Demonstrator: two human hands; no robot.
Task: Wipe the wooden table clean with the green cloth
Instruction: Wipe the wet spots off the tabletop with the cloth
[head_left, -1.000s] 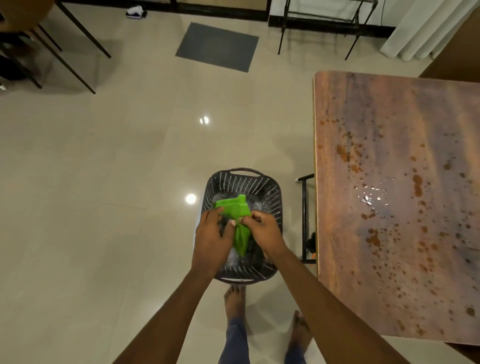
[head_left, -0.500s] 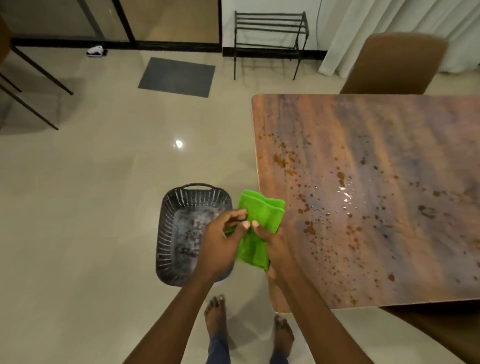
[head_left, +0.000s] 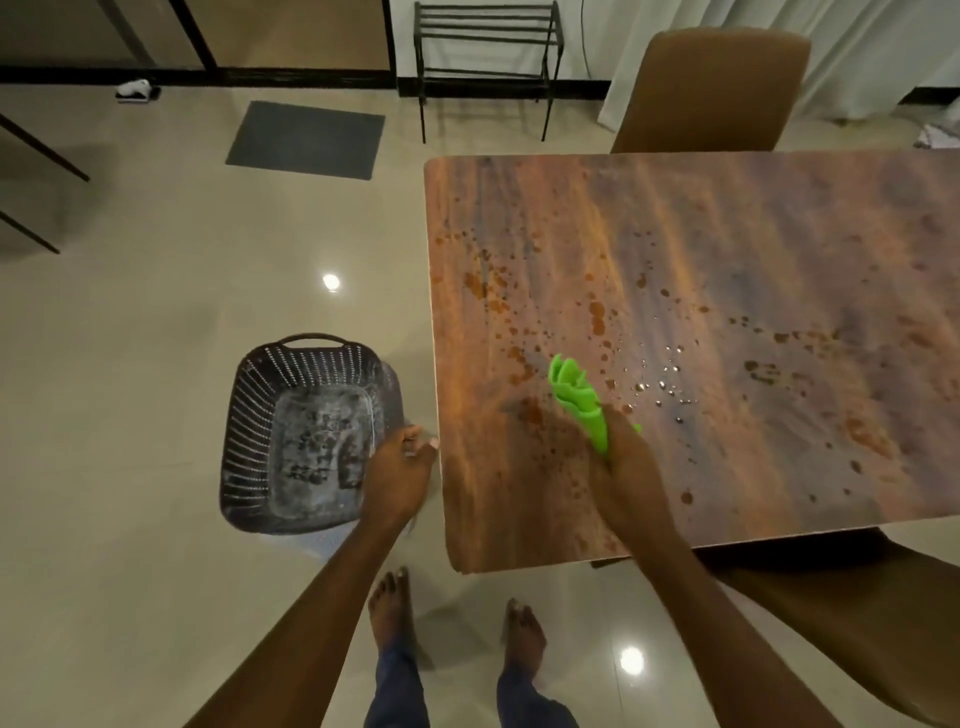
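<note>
above right grip (head_left: 626, 467), green cloth (head_left: 576, 397)

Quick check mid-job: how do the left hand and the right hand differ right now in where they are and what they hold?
The right hand is closed on the bunched green cloth; the left hand holds nothing, fingers loosely curled. The right hand is over the stained wooden table; the left hand is off it, beside the table's left edge, in front of the dark basket. Both are bare and reach forward at similar height in the picture.
</note>
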